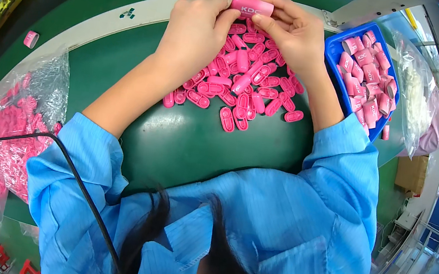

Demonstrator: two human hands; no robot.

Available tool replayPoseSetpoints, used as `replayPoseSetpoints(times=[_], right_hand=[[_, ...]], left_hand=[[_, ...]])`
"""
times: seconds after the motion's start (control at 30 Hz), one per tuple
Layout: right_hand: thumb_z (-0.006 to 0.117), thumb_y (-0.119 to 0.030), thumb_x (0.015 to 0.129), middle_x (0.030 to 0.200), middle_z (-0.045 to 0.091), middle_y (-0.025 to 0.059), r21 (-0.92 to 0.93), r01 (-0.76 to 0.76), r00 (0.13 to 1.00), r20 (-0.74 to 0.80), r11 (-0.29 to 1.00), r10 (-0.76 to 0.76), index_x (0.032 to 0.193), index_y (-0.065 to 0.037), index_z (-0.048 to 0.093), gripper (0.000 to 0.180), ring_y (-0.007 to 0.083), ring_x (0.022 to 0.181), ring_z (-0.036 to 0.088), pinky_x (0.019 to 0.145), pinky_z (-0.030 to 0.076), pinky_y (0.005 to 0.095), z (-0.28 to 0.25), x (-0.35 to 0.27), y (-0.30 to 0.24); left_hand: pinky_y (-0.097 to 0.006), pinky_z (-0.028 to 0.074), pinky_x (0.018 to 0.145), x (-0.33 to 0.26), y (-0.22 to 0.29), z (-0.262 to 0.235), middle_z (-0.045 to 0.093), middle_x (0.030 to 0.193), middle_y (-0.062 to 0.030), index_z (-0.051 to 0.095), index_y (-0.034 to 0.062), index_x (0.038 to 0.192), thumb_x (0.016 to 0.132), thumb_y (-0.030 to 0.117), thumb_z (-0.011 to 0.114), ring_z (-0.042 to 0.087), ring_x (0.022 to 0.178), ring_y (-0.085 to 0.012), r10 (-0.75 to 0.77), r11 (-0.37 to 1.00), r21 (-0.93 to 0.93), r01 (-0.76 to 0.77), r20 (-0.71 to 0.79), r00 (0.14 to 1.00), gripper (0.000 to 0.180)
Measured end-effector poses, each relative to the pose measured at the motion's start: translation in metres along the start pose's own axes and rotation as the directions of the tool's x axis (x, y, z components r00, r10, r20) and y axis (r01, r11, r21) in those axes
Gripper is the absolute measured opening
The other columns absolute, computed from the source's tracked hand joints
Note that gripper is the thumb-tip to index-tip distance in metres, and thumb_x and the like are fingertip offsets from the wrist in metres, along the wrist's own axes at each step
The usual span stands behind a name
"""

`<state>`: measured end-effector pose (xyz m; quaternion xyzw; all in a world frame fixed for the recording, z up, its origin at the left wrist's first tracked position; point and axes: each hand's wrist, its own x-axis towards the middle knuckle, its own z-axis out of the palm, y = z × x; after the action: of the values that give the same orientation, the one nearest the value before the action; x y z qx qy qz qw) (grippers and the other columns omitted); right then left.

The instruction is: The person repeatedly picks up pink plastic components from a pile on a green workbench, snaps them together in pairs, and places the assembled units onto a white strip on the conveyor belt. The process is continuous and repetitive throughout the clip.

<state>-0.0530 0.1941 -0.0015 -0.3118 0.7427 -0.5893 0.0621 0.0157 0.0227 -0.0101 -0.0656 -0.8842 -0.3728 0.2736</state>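
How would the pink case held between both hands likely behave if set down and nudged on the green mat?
The pink case looks like a rigid moulded shell, so probably stiff and light. Its flattish sides and rounded ends suggest it would slide rather than roll. The left hand and right hand pinch it with fingertips only, hinting that it needs little grip.

Both hands meet at twelve o'clock over the green desk [184,143]. The left hand [196,31] and the right hand [295,32] pinch a pink oblong case [251,7] between their fingertips, one at each end. Just beneath lies a heap of small pink oval parts [243,92]. At two o'clock a blue tray [335,52] holds more pink cases. At nine o'clock a clear plastic bag [39,87] holds pink pieces.
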Motion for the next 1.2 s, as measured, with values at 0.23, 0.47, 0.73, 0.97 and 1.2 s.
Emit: replayPoseSetpoints(times=[0.23,0.47,0.73,0.97,1.2], right_hand=[[0.067,-0.005,0.086,0.095,0.069,0.0114,-0.010,-0.009,0.997,-0.082,1.000,0.008,0.111,0.007,0.061,0.029,0.0122,0.088,0.065,0.081,0.054,0.0251,0.008,0.026,-0.002],[0.067,-0.008,0.082,0.086,0.069,0.0116,0.075,-0.191,0.981,0.027,0.979,0.190,0.112,0.004,0.061,0.033,0.0121,0.065,0.062,0.059,0.050,0.0246,-0.009,0.123,0.079],[0.066,-0.021,0.088,0.089,0.070,0.0077,-0.493,-0.129,0.990,-0.008,0.861,0.143,0.103,-0.001,0.068,0.025,0.0122,0.081,0.065,0.073,0.052,0.0264,-0.081,0.046,0.009],[0.072,-0.025,0.078,0.081,0.069,0.0108,-0.868,-0.063,0.998,-0.048,0.492,0.043,0.088,-0.004,0.070,0.023,0.0223,0.077,0.066,0.072,0.051,0.0352,-0.169,-0.053,0.010],[0.073,-0.018,0.083,0.092,0.066,0.0044,-0.393,-0.238,0.971,-0.073,0.888,0.228,0.094,-0.003,0.059,0.023,0.0114,0.082,0.062,0.070,0.050,0.0243,-0.111,-0.019,-0.049]], left_hand=[[-0.042,0.052,0.075,0.019,-0.025,0.003,0.064,0.090,-0.0243,0.057,-0.0068,0.114,0.083,0.007,0.061,0.064,0.084,-0.0378,0.182,0.983,0.040,-0.179,-0.110,0.977,0.034],[-0.028,0.050,0.074,0.037,-0.032,-0.050,0.063,0.106,-0.0056,0.062,0.0065,0.117,0.080,0.006,0.064,0.061,0.089,-0.0159,0.035,0.999,-0.011,-0.033,0.485,0.874,0.037],[-0.026,0.049,0.070,0.032,-0.026,-0.049,0.066,0.083,-0.0051,0.068,-0.0045,0.094,0.076,0.002,0.070,0.058,0.072,-0.0100,-0.180,0.957,-0.032,0.289,0.716,0.675,0.019],[-0.024,0.050,0.078,0.027,-0.035,-0.016,0.068,0.091,-0.0043,0.066,-0.0036,0.106,0.081,0.008,0.071,0.062,0.082,-0.0091,-0.080,0.918,-0.303,0.256,0.492,0.867,0.028],[-0.023,0.048,0.085,0.026,-0.029,-0.021,0.067,0.099,-0.0046,0.065,-0.0019,0.109,0.083,0.008,0.071,0.061,0.090,-0.0085,-0.111,0.769,-0.495,0.404,0.518,0.848,0.028]])
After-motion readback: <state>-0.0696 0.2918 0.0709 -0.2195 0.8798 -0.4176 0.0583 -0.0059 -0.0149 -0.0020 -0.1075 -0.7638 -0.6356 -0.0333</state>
